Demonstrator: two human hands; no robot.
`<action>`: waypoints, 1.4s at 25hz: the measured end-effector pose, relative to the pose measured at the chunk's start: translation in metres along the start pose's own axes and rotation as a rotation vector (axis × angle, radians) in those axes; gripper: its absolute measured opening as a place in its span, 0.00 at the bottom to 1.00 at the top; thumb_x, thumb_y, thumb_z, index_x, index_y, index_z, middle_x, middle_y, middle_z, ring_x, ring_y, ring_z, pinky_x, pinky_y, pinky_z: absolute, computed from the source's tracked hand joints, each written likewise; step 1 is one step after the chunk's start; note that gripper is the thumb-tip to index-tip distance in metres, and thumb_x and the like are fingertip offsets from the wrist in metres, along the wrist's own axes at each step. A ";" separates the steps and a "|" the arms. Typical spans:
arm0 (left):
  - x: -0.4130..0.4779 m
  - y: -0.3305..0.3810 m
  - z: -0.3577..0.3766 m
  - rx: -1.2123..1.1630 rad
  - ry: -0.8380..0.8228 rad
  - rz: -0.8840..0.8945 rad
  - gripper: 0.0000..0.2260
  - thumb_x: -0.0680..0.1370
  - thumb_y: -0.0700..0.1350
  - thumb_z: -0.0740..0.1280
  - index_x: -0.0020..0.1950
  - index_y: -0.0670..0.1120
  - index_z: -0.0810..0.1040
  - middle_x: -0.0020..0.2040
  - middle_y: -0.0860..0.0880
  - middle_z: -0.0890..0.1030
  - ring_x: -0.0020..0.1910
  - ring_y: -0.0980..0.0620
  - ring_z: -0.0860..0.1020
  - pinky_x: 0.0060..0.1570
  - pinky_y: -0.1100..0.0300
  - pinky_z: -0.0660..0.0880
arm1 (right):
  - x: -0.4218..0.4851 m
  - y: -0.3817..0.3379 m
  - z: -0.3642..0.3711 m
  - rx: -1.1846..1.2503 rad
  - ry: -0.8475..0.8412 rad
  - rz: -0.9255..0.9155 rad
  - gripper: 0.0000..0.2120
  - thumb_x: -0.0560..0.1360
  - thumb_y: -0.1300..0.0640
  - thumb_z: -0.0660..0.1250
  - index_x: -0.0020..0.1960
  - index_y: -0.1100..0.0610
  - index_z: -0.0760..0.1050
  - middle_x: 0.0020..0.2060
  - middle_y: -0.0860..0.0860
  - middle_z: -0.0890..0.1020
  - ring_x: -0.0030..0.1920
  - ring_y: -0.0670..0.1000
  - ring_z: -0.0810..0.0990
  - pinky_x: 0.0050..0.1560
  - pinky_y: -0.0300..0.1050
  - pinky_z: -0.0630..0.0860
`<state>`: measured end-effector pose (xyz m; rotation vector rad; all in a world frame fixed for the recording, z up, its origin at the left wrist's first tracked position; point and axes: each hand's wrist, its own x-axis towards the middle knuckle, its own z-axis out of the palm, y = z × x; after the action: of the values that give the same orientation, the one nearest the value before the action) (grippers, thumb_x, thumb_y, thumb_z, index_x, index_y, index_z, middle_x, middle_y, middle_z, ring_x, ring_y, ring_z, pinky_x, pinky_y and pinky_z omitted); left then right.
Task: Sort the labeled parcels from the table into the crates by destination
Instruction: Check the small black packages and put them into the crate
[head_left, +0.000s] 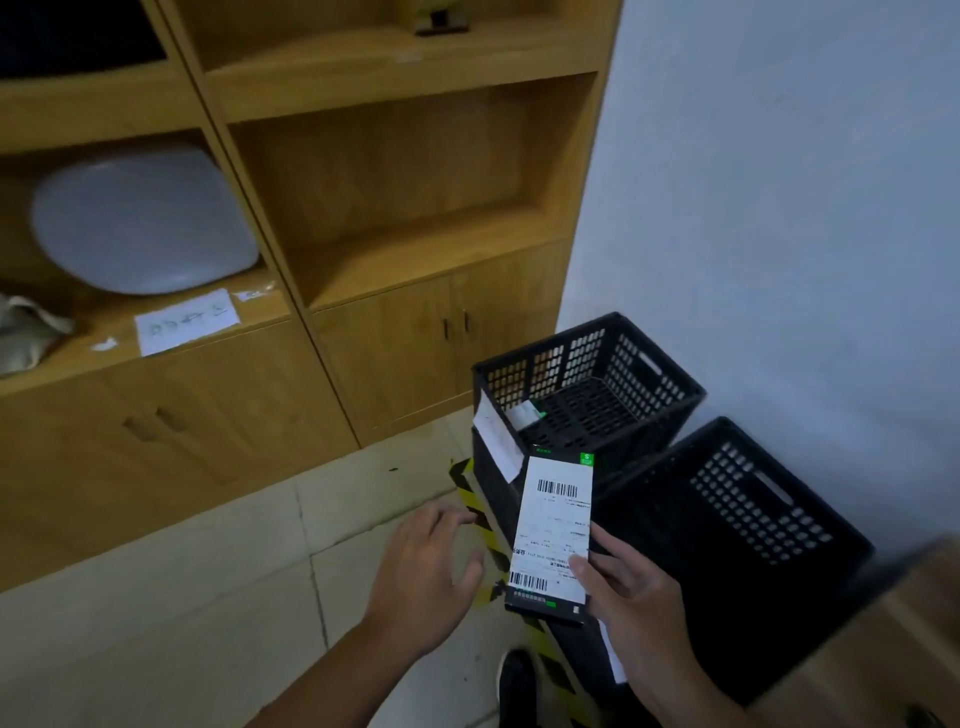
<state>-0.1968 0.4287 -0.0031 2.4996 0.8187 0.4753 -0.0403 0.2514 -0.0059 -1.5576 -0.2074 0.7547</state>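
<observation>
the right hand (628, 597) grips the parcel (553, 530) by its lower end, label face up, likely so the destination can be read. the parcel hangs in front of the far crate (660, 374), which carries a paper tag (496, 436) and seemingly one small packet (524, 415); the near crate (753, 509) sits just beside it. the left hand (426, 566) hovers, fingers loosely spread, holding nothing.

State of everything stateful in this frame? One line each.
parcel: in the air, label up.
right hand: grips the parcel.
left hand: open, empty.
far crate: upright, one small packet inside.
near crate: upright, inside too dark to tell.
cabinet doors: shut.
</observation>
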 end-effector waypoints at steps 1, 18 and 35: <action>0.008 -0.006 -0.001 0.021 0.006 -0.009 0.15 0.76 0.49 0.71 0.61 0.48 0.80 0.57 0.52 0.77 0.57 0.53 0.76 0.58 0.59 0.72 | 0.013 0.000 0.007 0.006 -0.020 0.006 0.21 0.74 0.64 0.76 0.61 0.45 0.80 0.48 0.50 0.88 0.48 0.50 0.88 0.44 0.47 0.85; 0.163 -0.071 -0.028 0.142 0.019 -0.172 0.17 0.77 0.53 0.66 0.65 0.51 0.77 0.60 0.54 0.75 0.60 0.55 0.73 0.61 0.60 0.69 | 0.202 -0.058 0.100 -0.021 -0.179 0.061 0.18 0.74 0.63 0.76 0.58 0.44 0.80 0.46 0.45 0.88 0.47 0.47 0.87 0.44 0.43 0.84; 0.372 -0.240 -0.061 0.021 -0.123 0.088 0.15 0.77 0.51 0.68 0.62 0.48 0.79 0.56 0.53 0.76 0.56 0.52 0.75 0.57 0.58 0.71 | 0.322 -0.073 0.243 0.032 0.162 0.106 0.19 0.73 0.65 0.75 0.59 0.47 0.81 0.47 0.49 0.89 0.47 0.51 0.88 0.41 0.42 0.84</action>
<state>-0.0519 0.8511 -0.0124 2.5633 0.6722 0.3403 0.0890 0.6398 -0.0342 -1.5997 0.0063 0.7064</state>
